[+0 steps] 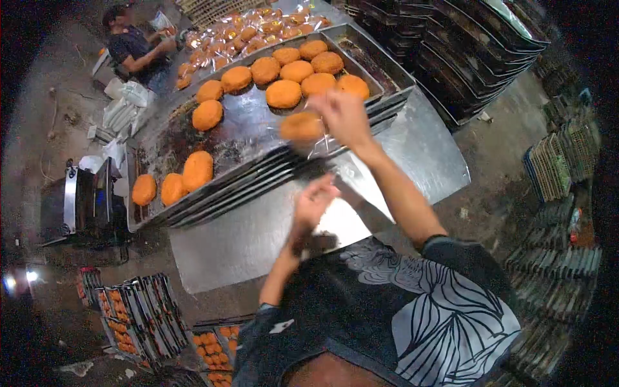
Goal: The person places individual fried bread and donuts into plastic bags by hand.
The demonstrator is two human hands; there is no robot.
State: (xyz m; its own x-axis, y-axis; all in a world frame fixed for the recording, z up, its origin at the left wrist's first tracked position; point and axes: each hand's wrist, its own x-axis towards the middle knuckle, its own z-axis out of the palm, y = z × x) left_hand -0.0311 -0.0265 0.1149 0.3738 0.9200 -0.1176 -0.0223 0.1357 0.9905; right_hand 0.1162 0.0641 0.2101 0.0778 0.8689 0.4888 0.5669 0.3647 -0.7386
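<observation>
Pinched fingers of my right hand are above the front edge of the top tray, shut on what looks like a clear plastic bag. A round orange-brown bun, blurred by motion, hangs just below those fingers, with glints of film under it. My left hand is nearer my body, over the metal table, its fingers curled together; what they hold, if anything, is too blurred to tell. Several more buns lie on the dark metal tray, mostly along its far side, with three at its left end.
Wrapped buns are heaped beyond the tray. A person is at the upper left, near white plastic bags. Tall stacks of dark trays rise at the upper right. Racks with buns stand at the lower left, crates at the right.
</observation>
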